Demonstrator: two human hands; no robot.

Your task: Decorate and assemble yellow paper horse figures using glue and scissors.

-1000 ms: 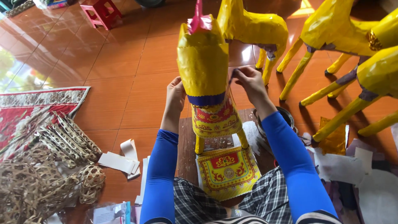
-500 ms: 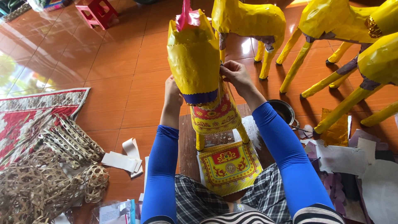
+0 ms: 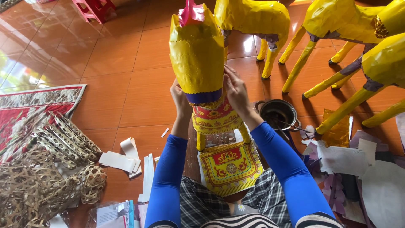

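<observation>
Nearest, at bottom centre: checked cloth over the lap, with a red-and-yellow patterned paper sheet (image 3: 230,166) lying on it. At bottom left, a heap of woven bamboo frames (image 3: 46,169) on the floor, white paper strips (image 3: 126,158) just beside. At lower right, a scatter of paper scraps (image 3: 358,169).

Further up, mid-frame: two blue-sleeved arms reaching forward. Left hand (image 3: 179,99) pressed flat against the left flank of the yellow paper horse (image 3: 198,55), fingers extended, not curled around anything. Right hand (image 3: 236,90) laid on the right flank, fingers spread open against the patterned band low on the body. Horse upright between both hands, centre of the frame, pink tuft on top.

Right of the right forearm: a small dark pot (image 3: 278,114) on the floor.

Farthest, upper right: more yellow horses (image 3: 337,21) standing on orange tiles. Upper left: a red stool (image 3: 95,8).
</observation>
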